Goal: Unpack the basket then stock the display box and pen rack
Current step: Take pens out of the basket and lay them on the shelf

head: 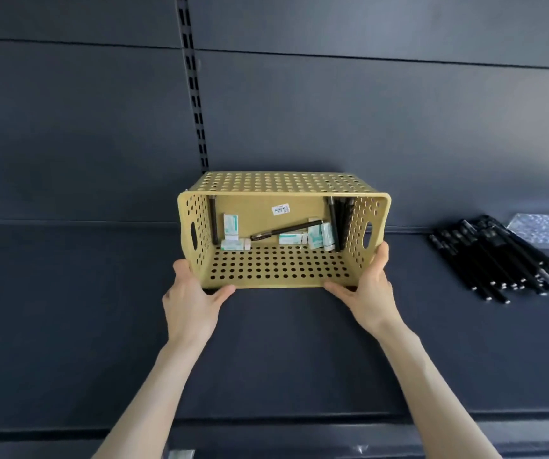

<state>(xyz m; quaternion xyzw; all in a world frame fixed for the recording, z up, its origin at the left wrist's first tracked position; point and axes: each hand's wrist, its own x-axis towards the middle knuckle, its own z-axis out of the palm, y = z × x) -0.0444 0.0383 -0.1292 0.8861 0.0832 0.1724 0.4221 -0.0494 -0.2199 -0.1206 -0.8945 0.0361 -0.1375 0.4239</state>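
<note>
On shelf [67, 293], basket [283, 266] tipped, mouth toward camera

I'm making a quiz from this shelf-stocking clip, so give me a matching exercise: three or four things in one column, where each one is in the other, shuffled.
Things:
1. basket
2. pile of black pens
3. small white and green boxes
4. barcode sticker

Places:
A. loose on the shelf, far right
B. stuck on the basket's inner bottom
C. tipped on its side, held by left hand and right hand
D. lying inside the basket

Pairs: 1-C, 2-A, 3-D, 4-B
</note>
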